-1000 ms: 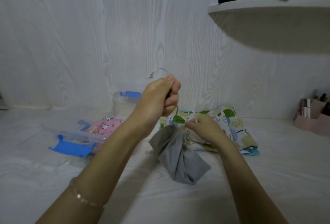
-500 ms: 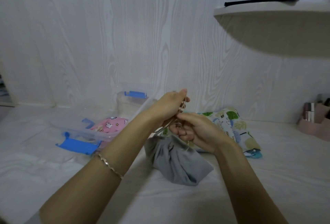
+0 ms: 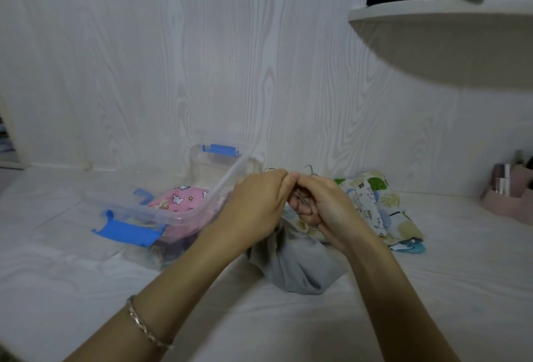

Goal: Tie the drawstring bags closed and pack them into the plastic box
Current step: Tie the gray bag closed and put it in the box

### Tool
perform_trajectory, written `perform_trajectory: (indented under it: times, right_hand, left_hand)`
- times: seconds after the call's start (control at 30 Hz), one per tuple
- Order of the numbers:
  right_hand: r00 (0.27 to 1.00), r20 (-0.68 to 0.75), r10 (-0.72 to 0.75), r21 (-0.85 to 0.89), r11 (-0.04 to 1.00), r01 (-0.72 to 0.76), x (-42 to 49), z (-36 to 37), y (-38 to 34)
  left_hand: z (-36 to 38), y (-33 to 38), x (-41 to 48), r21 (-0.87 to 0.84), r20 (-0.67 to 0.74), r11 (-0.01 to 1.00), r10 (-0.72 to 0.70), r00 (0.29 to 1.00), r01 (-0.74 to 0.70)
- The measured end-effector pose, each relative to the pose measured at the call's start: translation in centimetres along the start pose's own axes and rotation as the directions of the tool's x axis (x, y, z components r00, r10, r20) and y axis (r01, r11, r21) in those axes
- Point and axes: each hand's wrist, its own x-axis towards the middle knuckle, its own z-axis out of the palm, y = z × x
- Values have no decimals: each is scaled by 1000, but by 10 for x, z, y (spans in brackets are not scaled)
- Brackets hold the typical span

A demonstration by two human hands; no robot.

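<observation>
A grey drawstring bag (image 3: pixel 300 266) stands on the white surface in the middle, its neck gathered under my hands. My left hand (image 3: pixel 256 206) and my right hand (image 3: pixel 326 209) meet just above the neck, fingers curled and pinching the grey drawstring between them; the cord itself is mostly hidden by my fingers. To the left sits the clear plastic box (image 3: pixel 173 214) with blue latches, and a pink patterned bag (image 3: pixel 181 198) lies inside it. Behind my right hand lies a leaf-print bag (image 3: pixel 380 206).
A pink organiser (image 3: pixel 510 200) with small items stands at the right edge. A curved white shelf (image 3: pixel 450 44) juts out overhead at the upper right. A wood-grain wall closes the back.
My left hand has come down from its raised pull on the cord and joined my right hand at the grey bag's neck. The view has shifted slightly.
</observation>
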Motion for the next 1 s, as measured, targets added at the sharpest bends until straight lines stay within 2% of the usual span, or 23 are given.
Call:
perform_trajectory:
  times: [0.1,0.27,0.37,0.43,0.63,0.73,0.8,0.83,0.9,1.0]
  right_hand:
    - [999,-30,-33,15,999,34,0,0,-1]
    - [993,-114,-37,-56,998,30,1,-6,-3]
    - [996,-90,21,-142,989,-34,-1,-8,-3]
    - [999,-48,25,-145,989,-32,-5,-10,-2]
    - [961,-71,-266,-241,940,242,-15,-5,-1]
    - [892,-92,-442,-369,847,382,-14,-7,0]
    - [856,-44,-516,-453,774,443,-12,-7,-1]
    - [855,-9,-518,-444,769,461,-11,-6,-3]
    - [884,34,-466,-343,826,448,-11,-2,-8]
    - [937,72,-343,-211,912,351,-10,-5,-8]
  left_hand:
    - [-2,1,-1,14,-3,1000,23,1000,-23]
    - [-6,2,-7,-227,-18,964,-150,989,142]
    - [-14,5,-9,-520,-40,825,-284,958,223]
    - [-19,8,-10,-610,-26,747,-352,936,264]
    - [-28,26,-12,-683,-4,670,-402,916,291]
    - [-32,30,-12,-712,48,634,-383,922,301]
    - [-35,36,-13,-693,108,651,-330,938,309]
    - [-36,39,-14,-684,132,660,-307,942,311]
    - [-38,41,-12,-649,161,692,-281,946,316]
    - [-31,33,-9,-594,83,753,-295,952,284]
